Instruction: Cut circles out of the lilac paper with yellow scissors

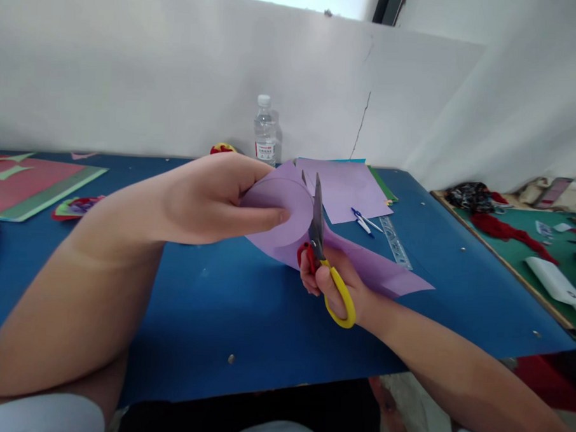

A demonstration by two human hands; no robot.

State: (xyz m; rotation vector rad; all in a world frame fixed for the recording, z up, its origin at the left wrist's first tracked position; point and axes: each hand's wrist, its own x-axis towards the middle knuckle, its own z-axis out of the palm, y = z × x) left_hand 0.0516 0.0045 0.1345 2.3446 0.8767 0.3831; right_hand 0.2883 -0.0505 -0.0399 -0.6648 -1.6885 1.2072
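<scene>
My left hand (222, 203) pinches a sheet of purple paper (277, 241) above the blue table, thumb on top and fingers hidden beneath. A curved pencil line is drawn on the sheet, and part of its edge is cut along a round outline. In my right hand (333, 269) is a pair of scissors (318, 224) with yellow and red handles. Its blades stand slightly apart and point away from me, at the paper's rounded edge. A cut strip of the sheet hangs down to the right, over my right wrist.
A water bottle (265, 133) stands against the wall. Purple sheets (339, 189), pens (364, 222) and a clear ruler (396, 242) lie at back right. Coloured sheets (41, 183) lie left. A green table (520, 242) with a white power bank-like block (555, 278) adjoins right.
</scene>
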